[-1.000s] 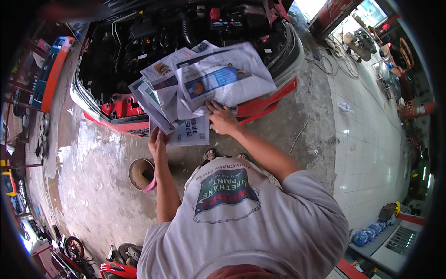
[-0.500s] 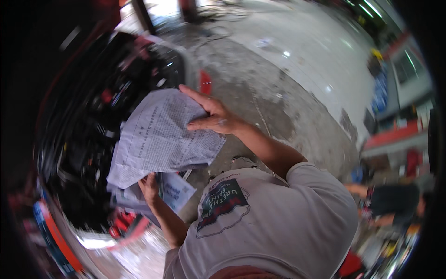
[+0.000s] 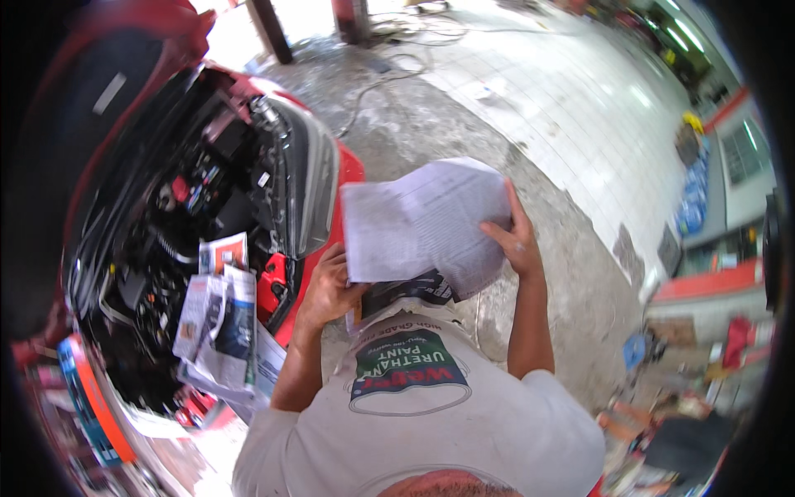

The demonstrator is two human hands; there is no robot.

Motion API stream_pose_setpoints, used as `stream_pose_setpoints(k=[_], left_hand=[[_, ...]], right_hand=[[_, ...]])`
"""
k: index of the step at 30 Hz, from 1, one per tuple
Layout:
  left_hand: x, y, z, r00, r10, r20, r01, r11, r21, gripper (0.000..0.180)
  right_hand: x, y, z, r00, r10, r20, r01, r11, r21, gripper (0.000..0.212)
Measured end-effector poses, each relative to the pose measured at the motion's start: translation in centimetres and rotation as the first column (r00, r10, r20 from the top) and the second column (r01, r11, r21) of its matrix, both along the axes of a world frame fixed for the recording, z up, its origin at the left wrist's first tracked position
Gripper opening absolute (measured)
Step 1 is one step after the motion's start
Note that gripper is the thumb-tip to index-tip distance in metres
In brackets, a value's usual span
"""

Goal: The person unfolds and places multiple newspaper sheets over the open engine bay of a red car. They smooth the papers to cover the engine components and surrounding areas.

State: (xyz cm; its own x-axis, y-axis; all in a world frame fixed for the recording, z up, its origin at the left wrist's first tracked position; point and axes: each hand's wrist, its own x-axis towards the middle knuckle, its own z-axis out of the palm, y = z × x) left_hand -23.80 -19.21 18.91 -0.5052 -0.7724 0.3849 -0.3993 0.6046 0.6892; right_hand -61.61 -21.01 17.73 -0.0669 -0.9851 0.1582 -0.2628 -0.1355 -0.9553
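Note:
A sheet of newspaper (image 3: pixel 422 224) is stretched between my two hands, in front of my chest. My left hand (image 3: pixel 331 286) is closed on its lower left edge. On the right edge, my right hand (image 3: pixel 517 236) grips the sheet, thumb on the near face and fingers partly hidden behind. To the left, a red car stands with its engine bay (image 3: pixel 199 190) uncovered and its hood (image 3: pixel 108 108) raised. More newspapers (image 3: pixel 219 323) lie crumpled and layered on the near part of the engine bay, beside my left forearm.
The car's headlight (image 3: pixel 310 195) and red fender are close to my left hand. A hose (image 3: pixel 406 66) lies coiled on the floor near two posts. At right, a red-edged shelf (image 3: pixel 708 282) stands with clutter below it. White tiles (image 3: pixel 513 83) cover the far floor.
The newspaper sheet and both my hands have moved right, away from over the engine bay to in front of my body. The newspapers on the engine bay are now uncovered to view.

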Motion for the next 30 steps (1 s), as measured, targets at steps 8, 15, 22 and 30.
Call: stream_pose_setpoints(k=[8, 15, 22, 30], left_hand=[[-7.6, -3.0, -2.9, 0.833, 0.361, -0.419, -0.164, 0.884, 0.438, 0.016], [-4.1, -2.4, -1.5, 0.585, 0.507, -0.633, -0.123, 0.827, 0.548, 0.012], [8.5, -3.5, 2.9, -0.04, 0.86, -0.509, -0.931, 0.152, 0.331, 0.02], [16.6, -2.1, 0.0, -0.243, 0.698, -0.674, -0.969, -0.202, 0.14, 0.012]], right_hand=[[-4.5, -6.8, -7.4, 0.812, 0.013, 0.584, -0.172, 0.961, 0.218, 0.076], [-6.6, -18.6, -8.7, 0.752, 0.035, 0.658, -0.256, 0.936, 0.242, 0.045], [-0.4, -31.0, -2.7, 0.593, -0.043, 0.804, -0.243, 0.943, 0.229, 0.04], [12.2, -38.4, 4.5, 0.737, 0.295, 0.608, -0.399, 0.916, 0.039, 0.044]])
